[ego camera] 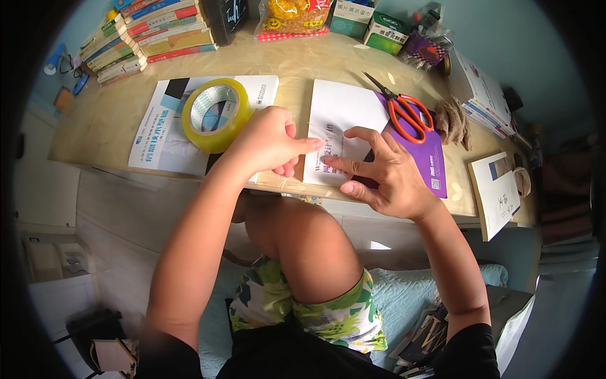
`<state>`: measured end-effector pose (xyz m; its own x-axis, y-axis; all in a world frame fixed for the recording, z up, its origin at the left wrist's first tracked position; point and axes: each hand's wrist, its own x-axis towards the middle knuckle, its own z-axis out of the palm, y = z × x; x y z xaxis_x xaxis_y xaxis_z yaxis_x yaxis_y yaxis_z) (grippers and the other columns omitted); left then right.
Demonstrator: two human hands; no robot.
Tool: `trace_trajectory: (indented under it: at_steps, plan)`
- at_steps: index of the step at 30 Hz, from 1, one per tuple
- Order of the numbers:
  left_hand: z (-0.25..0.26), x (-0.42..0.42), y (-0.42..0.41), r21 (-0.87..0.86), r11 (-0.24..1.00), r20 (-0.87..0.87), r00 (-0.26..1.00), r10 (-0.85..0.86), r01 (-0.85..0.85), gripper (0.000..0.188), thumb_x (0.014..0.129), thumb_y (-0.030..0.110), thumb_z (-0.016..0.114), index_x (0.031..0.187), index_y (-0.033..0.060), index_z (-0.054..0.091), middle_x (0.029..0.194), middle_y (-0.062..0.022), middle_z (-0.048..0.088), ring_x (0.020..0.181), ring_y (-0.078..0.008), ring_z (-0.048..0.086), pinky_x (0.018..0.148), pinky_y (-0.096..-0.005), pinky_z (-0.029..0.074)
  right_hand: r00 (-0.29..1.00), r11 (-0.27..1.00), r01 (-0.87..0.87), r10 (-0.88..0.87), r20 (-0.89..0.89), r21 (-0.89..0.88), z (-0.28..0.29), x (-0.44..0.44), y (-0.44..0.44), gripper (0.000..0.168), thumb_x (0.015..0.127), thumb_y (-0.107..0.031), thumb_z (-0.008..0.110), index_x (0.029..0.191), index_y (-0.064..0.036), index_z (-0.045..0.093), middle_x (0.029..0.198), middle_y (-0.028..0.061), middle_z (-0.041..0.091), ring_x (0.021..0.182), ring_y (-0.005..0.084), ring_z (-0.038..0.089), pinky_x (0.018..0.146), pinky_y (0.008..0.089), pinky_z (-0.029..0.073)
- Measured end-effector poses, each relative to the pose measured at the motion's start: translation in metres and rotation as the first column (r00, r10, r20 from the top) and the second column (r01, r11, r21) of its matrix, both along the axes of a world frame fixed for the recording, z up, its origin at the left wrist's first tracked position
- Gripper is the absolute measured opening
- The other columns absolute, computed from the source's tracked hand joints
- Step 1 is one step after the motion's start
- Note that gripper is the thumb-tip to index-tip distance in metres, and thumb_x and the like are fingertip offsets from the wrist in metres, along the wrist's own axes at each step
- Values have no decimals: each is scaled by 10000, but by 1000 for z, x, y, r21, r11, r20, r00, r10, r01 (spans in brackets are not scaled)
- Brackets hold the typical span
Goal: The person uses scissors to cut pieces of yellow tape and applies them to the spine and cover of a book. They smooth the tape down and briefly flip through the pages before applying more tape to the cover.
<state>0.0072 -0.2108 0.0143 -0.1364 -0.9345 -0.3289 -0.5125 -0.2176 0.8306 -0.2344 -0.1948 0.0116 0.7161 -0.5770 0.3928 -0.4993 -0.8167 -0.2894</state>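
My left hand is beside a roll of clear yellowish packing tape, thumb stretched right and fingers curled; whether it pinches anything transparent cannot be told. The tape roll lies on a white and blue textbook. Over a white and purple book is my right hand, its fingers spread and nothing visible between them; one fingertip is at or just above the cover. Scissors with orange-red handles rest on that book's upper right, blades pointing up and left, partly past its edge.
Stacked books, a black box, a snack bag, small cartons and a jar of pens line the desk's back. At right are a brown cloth, more books and a white book overhanging the edge.
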Motion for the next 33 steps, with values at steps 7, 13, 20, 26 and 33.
trace_trajectory:
  at_steps: [7, 13, 20, 26, 33]
  plan:
    - [-28, -5, 41, -547, 836, 100, 995, 24, 35, 287, 781, 177, 803, 768, 61, 540, 678, -98, 604, 638, -263, 646, 549, -359, 481, 1000, 996, 15, -17, 17, 86, -5, 0, -13, 267, 896, -330, 664, 1137, -254, 749, 1235, 97, 590, 888, 292, 611, 758, 387, 538]
    - [-37, -4, 53, -772, 589, 290, 957, -9, 239, 248, 817, 128, 741, 1063, 125, 711, 800, -48, 577, 652, -238, 630, 557, -361, 507, 999, 997, -26, 24, 35, 67, -6, 0, -25, 250, 913, -304, 655, 1138, -249, 750, 1258, 119, 585, 862, 301, 630, 757, 383, 540]
    - [-30, -7, 48, -677, 603, 521, 854, -13, 422, 404, 840, 129, 669, 1234, 50, 638, 901, -103, 563, 717, -266, 628, 594, -384, 539, 998, 999, -7, 5, 55, 45, -6, 0, -31, 258, 892, -293, 679, 1139, -265, 749, 1295, 117, 583, 856, 326, 630, 763, 399, 547]
    - [-28, -8, 42, -641, 628, 538, 842, -42, 441, 491, 845, 108, 612, 1323, 9, 555, 909, -128, 579, 735, -294, 645, 605, -412, 544, 998, 998, 58, -57, -40, 30, -3, 2, -39, 257, 909, -281, 655, 1145, -264, 753, 1383, 88, 556, 954, 288, 655, 764, 362, 556]
    - [-25, -18, 33, -583, 695, 582, 813, -4, 421, 508, 895, 178, 565, 1358, -25, 522, 806, -140, 625, 542, -319, 629, 536, -434, 535, 996, 995, 89, -88, 19, -47, -14, 2, -49, 260, 875, -312, 694, 1129, -325, 749, 1360, 45, 569, 848, 277, 645, 669, 361, 568]
